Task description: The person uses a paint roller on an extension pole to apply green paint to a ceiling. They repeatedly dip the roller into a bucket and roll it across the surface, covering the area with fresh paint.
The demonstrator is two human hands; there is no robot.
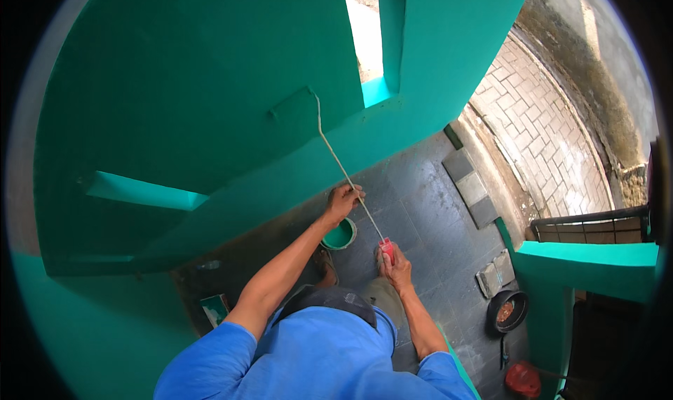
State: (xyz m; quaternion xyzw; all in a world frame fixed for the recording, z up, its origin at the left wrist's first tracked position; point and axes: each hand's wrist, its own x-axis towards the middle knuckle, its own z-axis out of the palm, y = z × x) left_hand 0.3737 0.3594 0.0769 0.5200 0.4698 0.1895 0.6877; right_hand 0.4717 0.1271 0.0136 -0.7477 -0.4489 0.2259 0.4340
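Two bare hands hold one long paint roller (335,155): the left hand (343,202) has its fingers on the thin rod, and the right hand (394,263) is wrapped around the red handle (387,247). The rod goes from the hands toward 11 o'clock, where its green head (291,101) is at the big green wall (203,71); I can't tell if it touches. One bucket (341,235) with green paint sits on the floor just under the left hand. Three flat grey slabs (471,188) lie in a row at 2 o'clock, along the floor's edge. At 4 o'clock there are two grey blocks (495,274), one black bowl (507,311) and, farther off, one red thing (523,379). The wall has one tall gap (364,32) at 12 o'clock and one thin slot (147,191) near 9 o'clock. There is room to move over the floor between the right hand and the slabs. The floor (427,218) is dark, shiny tile. Past its edge, at 2 o'clock, is a sunny brick path (540,127).
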